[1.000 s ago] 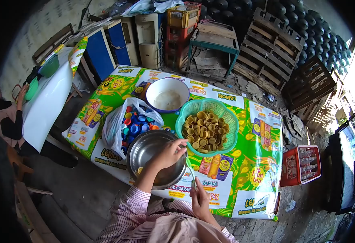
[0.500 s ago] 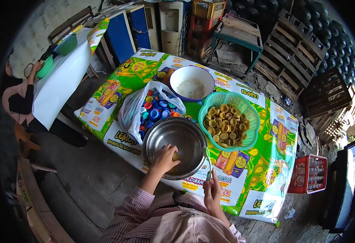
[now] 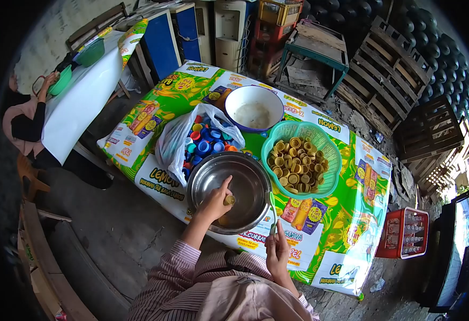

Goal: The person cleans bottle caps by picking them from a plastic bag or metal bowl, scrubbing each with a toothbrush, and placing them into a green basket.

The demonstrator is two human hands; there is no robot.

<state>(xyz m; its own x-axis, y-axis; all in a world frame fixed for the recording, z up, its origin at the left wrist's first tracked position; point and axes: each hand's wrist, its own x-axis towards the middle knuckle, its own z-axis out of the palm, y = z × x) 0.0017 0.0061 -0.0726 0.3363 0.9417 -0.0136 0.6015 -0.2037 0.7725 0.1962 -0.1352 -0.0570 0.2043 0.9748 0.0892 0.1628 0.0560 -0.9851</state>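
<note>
Over the steel bowl, my left hand grips a yellow bottle cap, with the index finger stretched forward. My right hand is closed around a slim, pale green tool with a greyish end, beside the bowl's right rim. Too small to tell is what kind of tool it is. A turquoise basket full of yellow caps stands to the right. Behind the bowl lies a white plastic bag of blue, red and orange caps.
A white enamel basin holding cloudy liquid stands at the back of the patterned table. At far left another person works at a second table with green bowls. A red crate of bottles sits on the right.
My left hand has risen from the bowl's bottom with a yellow cap, its index finger now extended. My right hand still holds the green tool, nearly in place.
</note>
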